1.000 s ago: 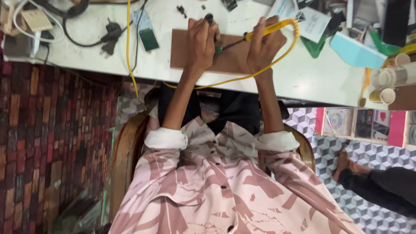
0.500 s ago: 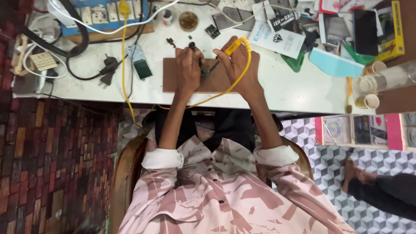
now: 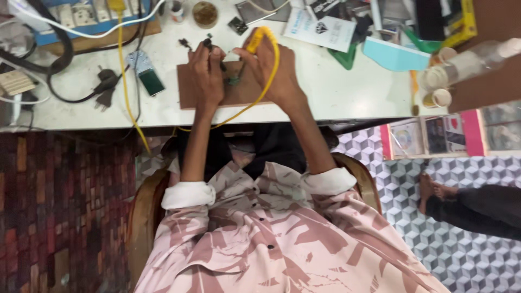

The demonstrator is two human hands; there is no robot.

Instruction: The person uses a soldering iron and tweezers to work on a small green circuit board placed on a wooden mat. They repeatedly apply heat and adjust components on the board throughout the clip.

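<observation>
Seen from the head camera, a person seated at a cluttered white worktable (image 3: pixel 336 92) bends over a brown board (image 3: pixel 187 92), both forearms stretched forward. The right hand (image 3: pixel 271 70) is closed around a yellow-handled soldering iron (image 3: pixel 255 40), its yellow cord (image 3: pixel 126 81) looping back over the table edge. The left hand (image 3: pixel 205 73) pinches a small dark part (image 3: pixel 208 42) between curled fingertips above the board. Between the two hands a small green circuit piece (image 3: pixel 234 80) lies on the board; its detail is too fine to make out. The tabletop is white and crowded: one black plug (image 3: pixel 106 82) on a black cable, one green-faced module (image 3: pixel 150 81), one round tin (image 3: pixel 205 13), one light blue card (image 3: pixel 393 55) and three small white cups (image 3: pixel 437 78) at the right edge. Below the table, red patterned carpet (image 3: pixel 54 206) meets cube-pattern tiling (image 3: pixel 461 255), where another person's bare foot (image 3: pixel 431 187) rests
</observation>
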